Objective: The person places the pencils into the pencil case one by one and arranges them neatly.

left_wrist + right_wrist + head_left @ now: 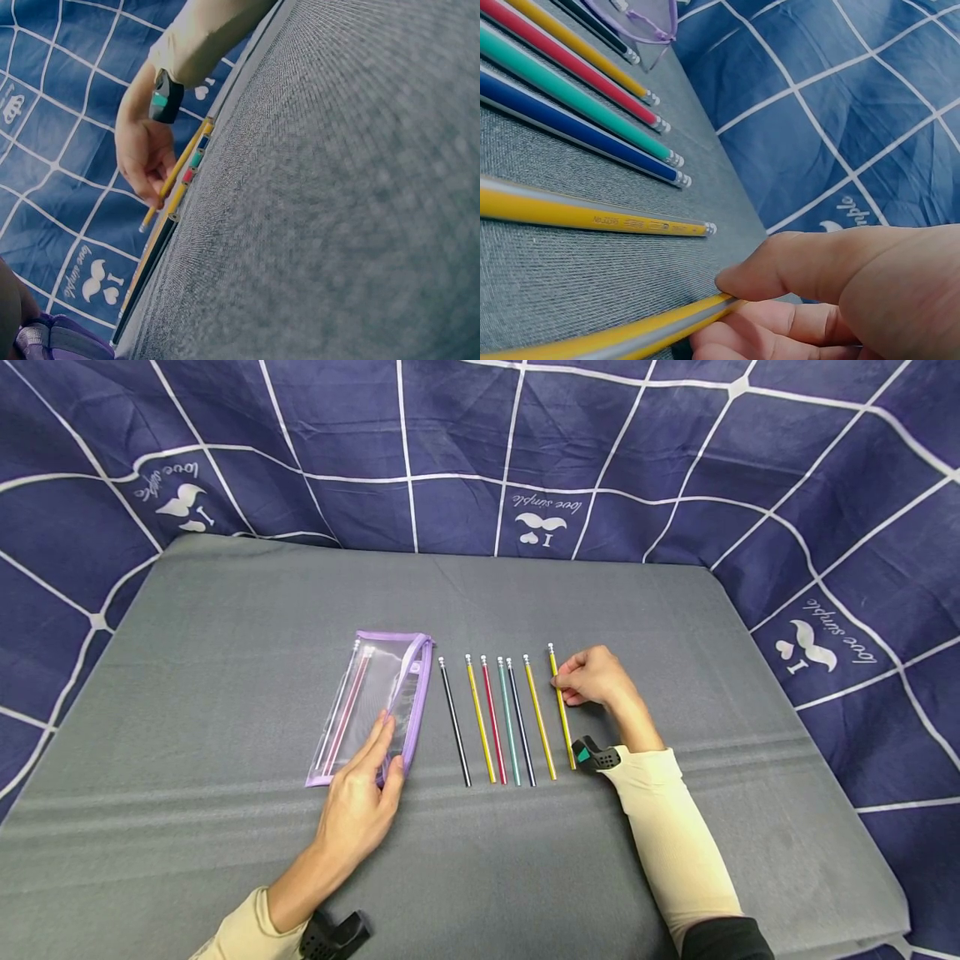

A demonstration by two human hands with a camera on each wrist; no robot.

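A clear pencil case (384, 672) with purple edging lies on the table, its flap side towards the pencils. Through its clear front show a reddish pencil (349, 710) and a pale one. My left hand (358, 810) rests on the case's lower right part with fingers extended. On the right, my right hand (596, 678) pinches a yellow pencil (566, 727) between thumb and fingers, near its eraser end. In the right wrist view that pencil (637, 334) runs down and left from the fingertips. The left wrist view shows it slanting beside the other pencils.
Between the hands several pencils lie roughly parallel, erasers away from me: black (454, 722), yellow (481, 718), red (494, 720), green (509, 722), dark blue (522, 722) and yellow (540, 718). Grey cloth covers the table (480, 877). A blue gridded curtain (450, 435) hangs behind.
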